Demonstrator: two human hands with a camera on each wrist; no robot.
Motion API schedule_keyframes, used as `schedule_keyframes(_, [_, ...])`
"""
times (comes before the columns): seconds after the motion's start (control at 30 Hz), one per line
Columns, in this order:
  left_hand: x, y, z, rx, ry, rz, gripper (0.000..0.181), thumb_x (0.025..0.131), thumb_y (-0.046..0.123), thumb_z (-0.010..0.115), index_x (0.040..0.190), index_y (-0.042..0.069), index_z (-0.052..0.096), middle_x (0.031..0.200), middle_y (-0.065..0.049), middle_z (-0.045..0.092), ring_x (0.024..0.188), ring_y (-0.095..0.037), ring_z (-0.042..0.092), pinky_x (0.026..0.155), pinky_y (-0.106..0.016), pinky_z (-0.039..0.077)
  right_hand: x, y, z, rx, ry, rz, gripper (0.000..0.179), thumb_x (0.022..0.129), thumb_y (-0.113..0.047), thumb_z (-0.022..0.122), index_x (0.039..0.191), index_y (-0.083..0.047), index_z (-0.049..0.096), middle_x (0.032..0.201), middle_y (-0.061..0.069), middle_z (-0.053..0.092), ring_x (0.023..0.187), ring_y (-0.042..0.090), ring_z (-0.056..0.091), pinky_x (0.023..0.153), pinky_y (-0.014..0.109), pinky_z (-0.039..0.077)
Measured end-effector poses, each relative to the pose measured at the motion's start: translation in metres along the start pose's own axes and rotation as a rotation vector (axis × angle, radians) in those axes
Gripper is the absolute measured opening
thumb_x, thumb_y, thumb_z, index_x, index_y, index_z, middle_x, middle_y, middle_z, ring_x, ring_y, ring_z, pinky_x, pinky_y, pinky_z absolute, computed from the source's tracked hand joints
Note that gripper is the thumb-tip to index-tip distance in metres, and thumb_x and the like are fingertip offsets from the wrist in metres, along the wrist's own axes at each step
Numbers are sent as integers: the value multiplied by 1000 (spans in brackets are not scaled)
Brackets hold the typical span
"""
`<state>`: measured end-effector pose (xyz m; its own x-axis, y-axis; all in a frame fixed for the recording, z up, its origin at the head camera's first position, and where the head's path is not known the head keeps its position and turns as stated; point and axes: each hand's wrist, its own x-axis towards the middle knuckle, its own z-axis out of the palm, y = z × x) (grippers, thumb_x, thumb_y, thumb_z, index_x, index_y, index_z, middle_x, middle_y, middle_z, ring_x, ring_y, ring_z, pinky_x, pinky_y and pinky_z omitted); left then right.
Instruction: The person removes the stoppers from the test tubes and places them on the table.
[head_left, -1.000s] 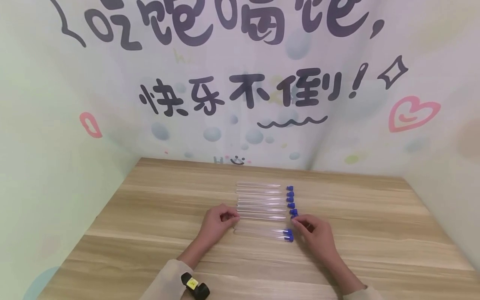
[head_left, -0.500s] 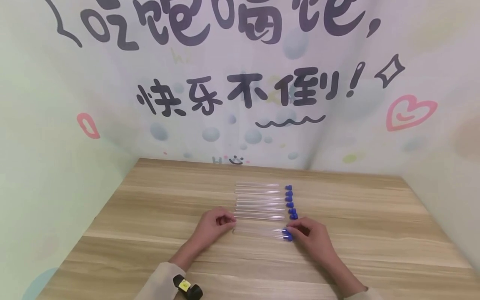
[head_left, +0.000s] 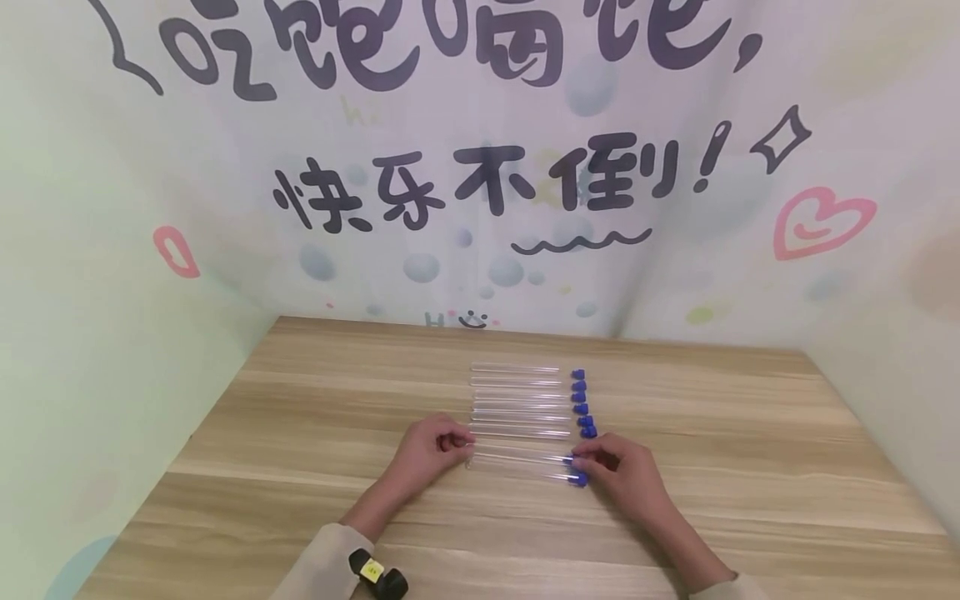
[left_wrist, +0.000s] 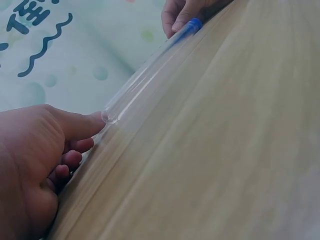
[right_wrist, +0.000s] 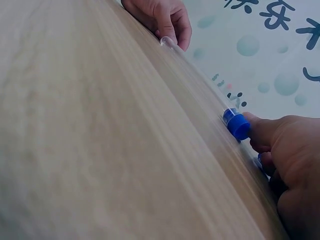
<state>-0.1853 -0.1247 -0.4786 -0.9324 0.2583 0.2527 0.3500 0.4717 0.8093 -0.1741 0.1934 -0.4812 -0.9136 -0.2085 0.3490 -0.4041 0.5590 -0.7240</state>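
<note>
Two clear test tubes with blue stoppers lie side by side at the front of a row. My left hand (head_left: 431, 446) pinches the rounded end of the rear stoppered tube (head_left: 521, 454). At its other end, my right hand (head_left: 622, 467) pinches the blue stopper, which the fingers partly cover. The front stoppered tube (head_left: 517, 473) lies just nearer to me, its blue stopper (right_wrist: 237, 125) close by the right thumb in the right wrist view. In the left wrist view the left thumb (left_wrist: 80, 125) is right at a tube's rounded end.
Several test tubes (head_left: 521, 408) without stoppers lie parallel behind the hands. Loose blue stoppers (head_left: 580, 397) form a column at their right ends. The wooden table (head_left: 337, 375) meets a printed cloth backdrop (head_left: 480, 267) at the rear.
My right hand has moved left and slightly nearer, from beside the loose stoppers to the rear stoppered tube. The gap between the two stoppered tubes has widened. The left hand has shifted slightly left.
</note>
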Motion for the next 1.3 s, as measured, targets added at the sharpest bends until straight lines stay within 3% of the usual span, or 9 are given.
schedule_keyframes(0.43, [-1, 4, 1, 48, -26, -13, 14, 78, 16, 79, 92, 14, 74, 80, 6, 57, 69, -10, 48, 61, -25, 42, 0, 4, 1, -5, -17, -52, 26, 68, -12, 85, 89, -19, 72, 70, -12, 56, 59, 6, 52, 51, 23, 45])
schedule_keyframes(1.07, [0, 5, 0, 32, -32, -34, 15, 76, 18, 81, 89, 17, 73, 78, 8, 56, 70, -10, 48, 63, -26, 41, 2, 1, 1, -10, -37, -53, 23, 69, -16, 85, 88, -20, 72, 71, -12, 55, 60, 6, 50, 52, 23, 43])
schedule_keyframes(1.3, [0, 3, 1, 45, -21, 5, 13, 77, 17, 80, 88, 16, 73, 77, 8, 56, 68, -8, 48, 61, -25, 41, 1, 0, 0, -2, -15, -45, 22, 70, -19, 84, 88, -20, 72, 75, -10, 55, 63, 8, 50, 53, 23, 43])
